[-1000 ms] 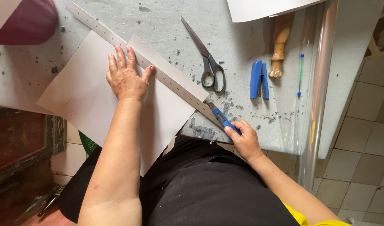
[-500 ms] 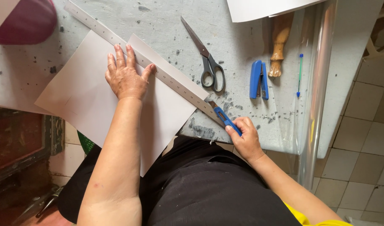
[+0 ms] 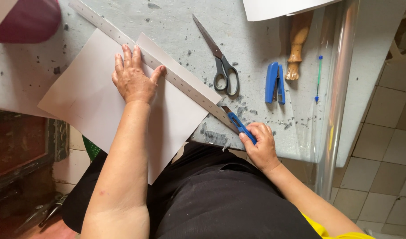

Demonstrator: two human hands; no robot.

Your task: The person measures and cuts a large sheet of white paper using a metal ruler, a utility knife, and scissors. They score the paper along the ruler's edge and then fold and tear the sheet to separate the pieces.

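Note:
A large grey sheet of paper (image 3: 83,95) lies on the speckled table (image 3: 176,26) and hangs over its near edge. A long metal ruler (image 3: 176,79) runs diagonally across the sheet. My left hand (image 3: 133,77) lies flat, fingers spread, pressing the ruler and the paper down. My right hand (image 3: 260,144) grips a blue utility knife (image 3: 238,124) at the ruler's lower right end, its blade against the ruler's edge near the paper's corner.
Scissors (image 3: 218,59) lie beyond the ruler. A blue stapler (image 3: 273,82), a wooden handle (image 3: 296,40) and a green pen (image 3: 318,77) lie to the right. A clear plastic roll (image 3: 338,102) runs along the table's right edge. White sheets (image 3: 273,6) sit at the top, a dark red object (image 3: 26,20) top left.
My right hand with the knife has slid slightly down and right along the ruler. My left hand stays pressed in place.

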